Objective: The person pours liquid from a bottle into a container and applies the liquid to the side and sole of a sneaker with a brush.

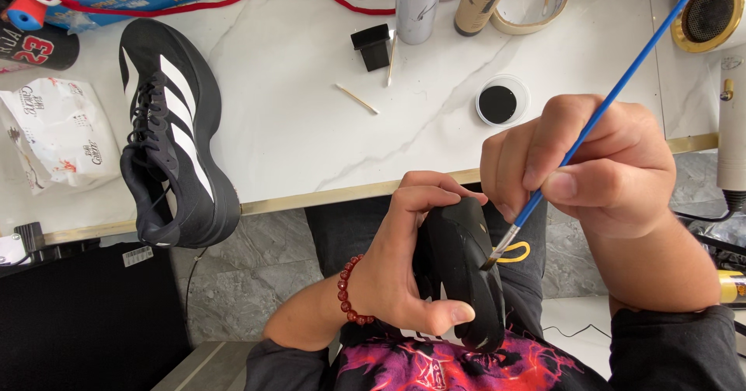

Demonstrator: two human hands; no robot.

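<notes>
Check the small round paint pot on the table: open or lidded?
Open. The round pot shows bare black paint from above, with no lid on it; it sits upright on the white table.

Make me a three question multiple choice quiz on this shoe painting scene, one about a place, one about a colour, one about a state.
1. Where does the striped shoe lie?
A. on the white table, left side
B. on the floor
C. in the lap

2. What colour is the brush handle?
A. red
B. blue
C. yellow

3. How is the black shoe held?
A. it lies loose on the table
B. the left hand grips it while the right hand touches the brush tip to it
C. both hands press it flat

Answers: 1 A, it rests on the table. 2 B, the handle is plainly blue. 3 B, fingers wrap the shoe and bristles meet it.
</notes>
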